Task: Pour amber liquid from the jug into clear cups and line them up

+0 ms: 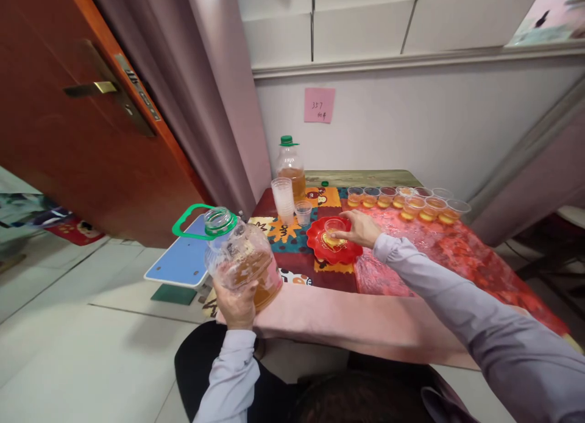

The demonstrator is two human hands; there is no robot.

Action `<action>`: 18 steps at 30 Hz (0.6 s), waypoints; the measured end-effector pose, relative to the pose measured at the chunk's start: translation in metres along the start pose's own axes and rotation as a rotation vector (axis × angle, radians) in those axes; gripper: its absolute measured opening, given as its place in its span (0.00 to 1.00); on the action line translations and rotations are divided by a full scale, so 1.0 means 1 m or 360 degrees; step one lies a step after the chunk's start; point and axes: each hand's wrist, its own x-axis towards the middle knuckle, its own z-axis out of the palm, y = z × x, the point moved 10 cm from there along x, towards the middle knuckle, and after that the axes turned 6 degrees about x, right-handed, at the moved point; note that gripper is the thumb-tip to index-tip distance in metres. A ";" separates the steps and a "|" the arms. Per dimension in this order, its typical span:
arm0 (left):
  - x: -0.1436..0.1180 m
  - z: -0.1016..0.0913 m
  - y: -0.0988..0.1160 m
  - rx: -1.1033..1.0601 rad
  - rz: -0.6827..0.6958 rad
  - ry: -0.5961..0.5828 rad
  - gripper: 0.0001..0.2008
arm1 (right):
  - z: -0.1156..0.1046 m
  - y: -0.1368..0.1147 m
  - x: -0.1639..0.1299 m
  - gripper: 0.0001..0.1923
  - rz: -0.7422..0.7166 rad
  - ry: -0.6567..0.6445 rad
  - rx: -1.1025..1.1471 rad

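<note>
Gripping a large clear jug (250, 266) of amber liquid, the left hand (236, 304) wraps round its lower side at the near left corner of the tabletop (470, 255). The jug's mouth is uncapped, and its green handle (186, 220) sticks out to the left, past the table's edge. It leans left in view; whether its base touches the table cannot be told.

The right hand (363, 229) reaches across to the middle of the tabletop, thumb and fingers closed narrowly on a small clear cup (335, 228). This cup stands in a red dish (315, 243) with a wavy rim.

Toward the far left corner, a second jug (292, 178) with a green cap stands behind a tall stack of clear cups (283, 200). One single cup (303, 213) sits just beside the stack. A loose green cap (325, 183) lies near the far edge. Near the far right corner, cups of amber liquid (414, 208) stand close together in rows. A pink note (319, 105) is stuck to the wall (402, 118) above.
</note>
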 end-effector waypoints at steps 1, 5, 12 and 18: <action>0.000 0.000 -0.001 0.0003 0.0005 0.0002 0.55 | 0.004 -0.003 0.003 0.40 0.0013 -0.0044 -0.0083; 0.003 -0.006 -0.007 -0.0159 0.0074 0.0129 0.52 | 0.014 -0.014 0.012 0.40 0.0047 -0.0098 -0.0233; 0.011 -0.008 -0.027 -0.0385 0.0090 0.0255 0.49 | 0.012 -0.024 0.013 0.33 -0.0038 -0.0031 -0.0201; 0.013 -0.011 -0.030 -0.0364 0.0093 0.0253 0.49 | -0.032 0.015 0.013 0.29 -0.0003 0.0324 0.0127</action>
